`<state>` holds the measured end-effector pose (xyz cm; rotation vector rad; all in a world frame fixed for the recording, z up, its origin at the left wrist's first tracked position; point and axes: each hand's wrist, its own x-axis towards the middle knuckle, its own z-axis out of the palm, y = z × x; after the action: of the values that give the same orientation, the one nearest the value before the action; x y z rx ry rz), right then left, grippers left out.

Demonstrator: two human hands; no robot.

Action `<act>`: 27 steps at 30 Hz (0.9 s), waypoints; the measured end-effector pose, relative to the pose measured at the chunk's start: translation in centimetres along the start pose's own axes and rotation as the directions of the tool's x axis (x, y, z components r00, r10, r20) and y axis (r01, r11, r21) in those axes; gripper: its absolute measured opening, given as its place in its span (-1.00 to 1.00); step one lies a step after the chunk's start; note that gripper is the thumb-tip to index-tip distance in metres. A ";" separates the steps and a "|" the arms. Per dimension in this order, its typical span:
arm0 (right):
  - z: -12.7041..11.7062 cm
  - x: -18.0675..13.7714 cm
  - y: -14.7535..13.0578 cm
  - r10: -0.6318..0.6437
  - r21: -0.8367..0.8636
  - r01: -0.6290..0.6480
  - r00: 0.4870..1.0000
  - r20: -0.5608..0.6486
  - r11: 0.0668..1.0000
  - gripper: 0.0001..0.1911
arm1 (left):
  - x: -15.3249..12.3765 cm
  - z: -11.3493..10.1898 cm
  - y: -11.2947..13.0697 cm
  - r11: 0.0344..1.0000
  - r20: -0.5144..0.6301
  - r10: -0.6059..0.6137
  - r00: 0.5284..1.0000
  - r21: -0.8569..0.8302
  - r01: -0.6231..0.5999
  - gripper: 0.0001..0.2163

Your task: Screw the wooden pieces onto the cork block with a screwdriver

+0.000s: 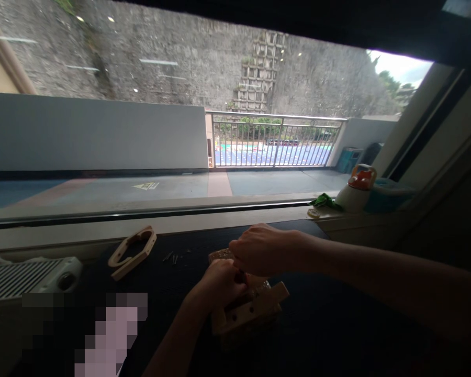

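A light wooden assembly [251,309] of flat cut pieces with round holes rests on the dark table [337,324] in front of me. My left hand [220,283] is closed around its upper left part. My right hand [259,248] is a fist just above and behind it, gripping something I cannot make out over the wood. A separate curved wooden frame piece [132,252] lies to the left, apart from both hands. A few small dark screws [172,257] lie between that piece and my hands.
A wide window with a sill [102,222] runs behind the table. On the sill at right stand a white bottle with an orange lid [355,191], a green cloth [324,200] and a teal container [388,195]. A white ribbed appliance [31,275] sits at far left.
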<state>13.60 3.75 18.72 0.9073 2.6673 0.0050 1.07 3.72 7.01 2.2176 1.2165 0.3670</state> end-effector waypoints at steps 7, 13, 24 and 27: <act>2.3 -1.1 1.0 0.049 0.158 -0.017 0.978 -0.205 0.987 -0.76 | -3.6 -3.5 -1.7 0.881 -0.037 -0.059 0.998 -0.472 0.034 -0.63; 4.4 -0.8 1.0 0.078 0.277 0.031 0.924 -0.374 0.960 -0.82 | -7.9 2.3 -3.6 0.770 -0.441 -0.280 0.853 -0.633 -0.075 -0.41; 6.8 -0.3 3.7 0.245 0.464 -0.009 0.859 -0.450 0.886 -0.89 | -5.9 7.9 -2.6 0.830 -0.414 -0.338 0.845 -0.555 0.060 -0.07; 7.1 0.2 4.8 0.267 0.480 -0.017 0.848 -0.457 0.877 -0.87 | -5.3 4.9 -2.6 0.840 -0.333 -0.301 0.894 -0.537 0.082 -0.01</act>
<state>18.40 6.97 12.47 1.4332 3.1497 -0.4342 -1.18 -1.40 1.73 1.5787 1.3477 0.9856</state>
